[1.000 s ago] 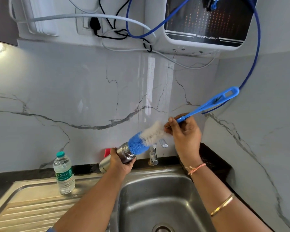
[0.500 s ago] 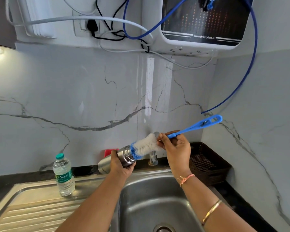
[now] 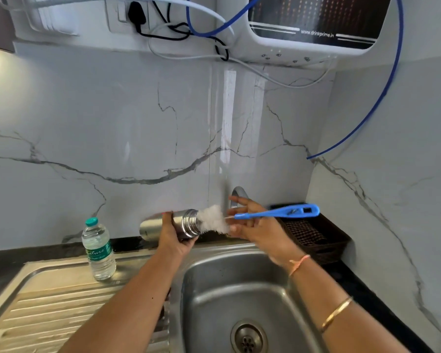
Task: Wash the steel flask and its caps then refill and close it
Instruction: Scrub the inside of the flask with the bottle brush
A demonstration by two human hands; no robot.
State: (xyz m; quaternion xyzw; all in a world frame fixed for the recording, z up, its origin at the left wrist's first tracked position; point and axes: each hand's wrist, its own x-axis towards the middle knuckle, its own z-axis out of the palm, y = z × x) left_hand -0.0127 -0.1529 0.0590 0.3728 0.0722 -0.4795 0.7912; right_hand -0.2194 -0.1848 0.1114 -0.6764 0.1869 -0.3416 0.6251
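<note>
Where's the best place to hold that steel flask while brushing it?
Wrap the steel flask around its smooth round body, just behind the threaded neck, coming from below as the left hand does. It lies nearly sideways with the brush in its mouth, so that end must stay free.

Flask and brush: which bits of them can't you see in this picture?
All in the head view:
- The inside of the flask: hidden by its steel wall and by the white bristles of the brush filling its mouth.
- The brush's front end: hidden inside the flask.
- The flask's middle: covered by the left hand.
- How the fingers of the right hand hold the blue handle: motion blur.
</note>
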